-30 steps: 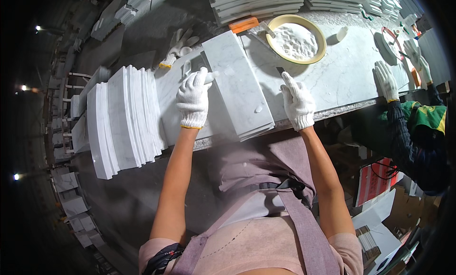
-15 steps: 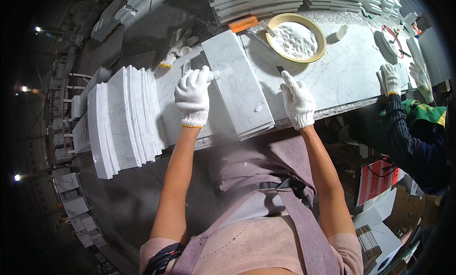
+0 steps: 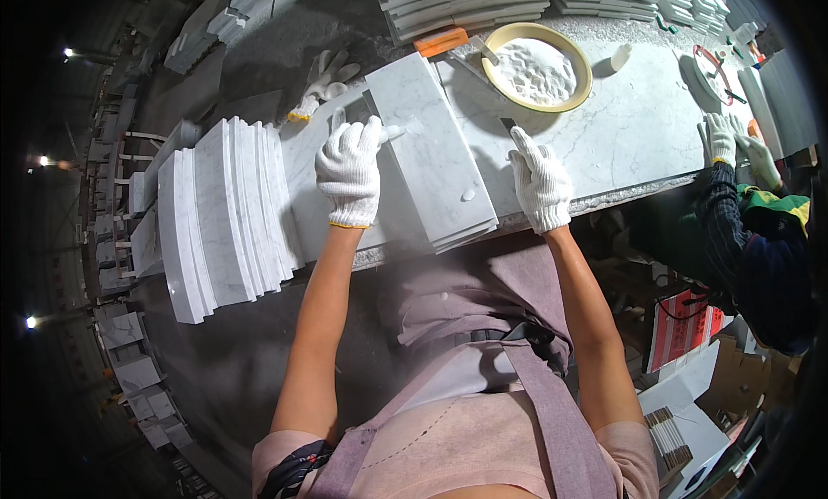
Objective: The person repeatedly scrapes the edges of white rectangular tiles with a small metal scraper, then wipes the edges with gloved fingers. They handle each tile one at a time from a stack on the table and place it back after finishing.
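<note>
My left hand (image 3: 349, 167), in a white knit glove, is closed just over the left edge of a stack of white marble tiles (image 3: 431, 145). Its fingers are curled, and a pale tip points from it toward the top tile; what it grips, if anything, I cannot make out. A whitish smear and a small pale blob lie on that tile. To the right of the tiles, my gloved right hand (image 3: 542, 184) is closed around a small scraper (image 3: 508, 124), whose dark blade shows beyond the fingers; its handle is hidden.
A yellow bowl of white paste (image 3: 588, 72) stands behind my right hand, near an orange tool (image 3: 442, 42). Curved marble pieces (image 3: 228, 214) stand stacked at left, by a loose glove (image 3: 326, 81). A co-worker's gloved hands (image 3: 723, 141) rest at the far right.
My hands and the tiles stay almost where they were. At the right, the co-worker's two gloved hands have come closer together.
</note>
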